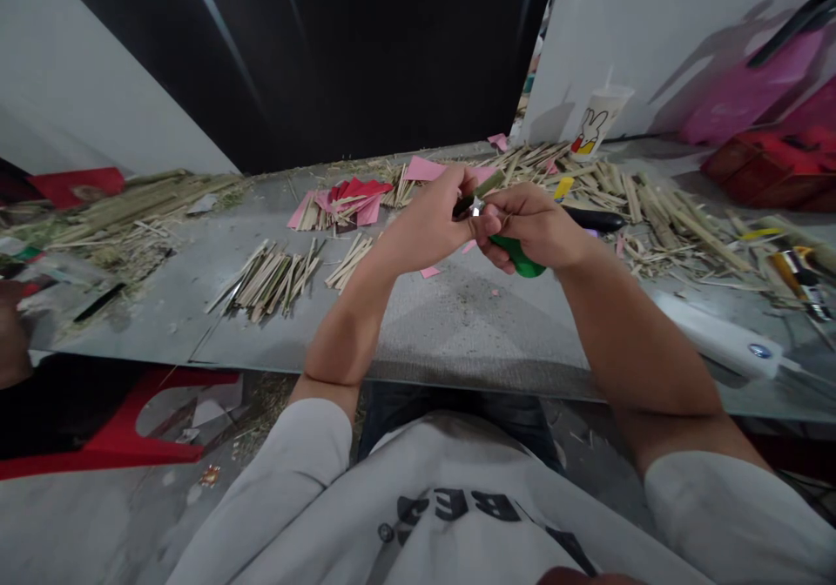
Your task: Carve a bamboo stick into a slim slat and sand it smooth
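Note:
My right hand (522,224) is closed round a green-handled tool (521,257), whose short metal end points up toward my left hand. My left hand (444,215) is closed on a dark green strip (484,186) that slants up to the right, touching or very near the tool's metal part. Both hands meet above the middle of the table. Behind them lie pink paper pieces (423,169) and red paper (356,191) over bundles of thin sticks. A spread pile of cut sticks (271,280) is left of my left forearm.
On the table (457,332), split strips (666,211) cover the right, beside a black handle (596,219), a white device (718,332) and a cup (601,122). A red basket (771,167) stands far right. Long stalks (144,206) lie left, near another person's arm (11,332).

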`<state>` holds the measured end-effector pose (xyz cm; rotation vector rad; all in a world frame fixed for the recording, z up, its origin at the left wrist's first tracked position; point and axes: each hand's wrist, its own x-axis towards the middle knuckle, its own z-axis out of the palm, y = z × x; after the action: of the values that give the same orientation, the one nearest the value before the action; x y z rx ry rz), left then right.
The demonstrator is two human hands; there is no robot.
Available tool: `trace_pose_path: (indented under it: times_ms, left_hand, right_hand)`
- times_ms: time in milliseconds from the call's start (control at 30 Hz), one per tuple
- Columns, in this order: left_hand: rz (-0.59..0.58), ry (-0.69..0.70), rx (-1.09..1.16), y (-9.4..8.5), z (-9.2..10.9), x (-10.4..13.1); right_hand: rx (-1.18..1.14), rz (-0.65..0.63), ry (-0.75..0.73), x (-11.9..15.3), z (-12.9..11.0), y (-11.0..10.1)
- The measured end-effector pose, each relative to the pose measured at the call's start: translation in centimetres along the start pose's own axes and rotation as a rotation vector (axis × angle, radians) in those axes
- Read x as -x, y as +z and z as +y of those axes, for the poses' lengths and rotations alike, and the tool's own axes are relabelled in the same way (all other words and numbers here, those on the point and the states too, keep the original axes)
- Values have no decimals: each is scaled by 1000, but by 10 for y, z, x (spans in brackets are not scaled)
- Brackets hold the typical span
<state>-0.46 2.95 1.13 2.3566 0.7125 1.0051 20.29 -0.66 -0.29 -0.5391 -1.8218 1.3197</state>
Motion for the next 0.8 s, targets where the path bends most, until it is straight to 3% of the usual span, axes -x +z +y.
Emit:
trace_pose_path:
  times_ms: [167,367,567,733,800]
  left_hand:
    - [-15,10,-1,0,5,4]
    - [19,21,-37,2,1,1]
    - [31,40,-18,0,3,2]
    - [57,23,-39,1,2,0]
    - [51,27,-18,1,3,0]
  right_hand:
    - [-56,-89,59,2,-6,-2]
    - [-101,-39,101,0,-3,0]
    - [-124,27,41,-3,-3,8]
    - [-115,156,-23,-4,0,10]
    - [-118,134,-25,-4,1,8]
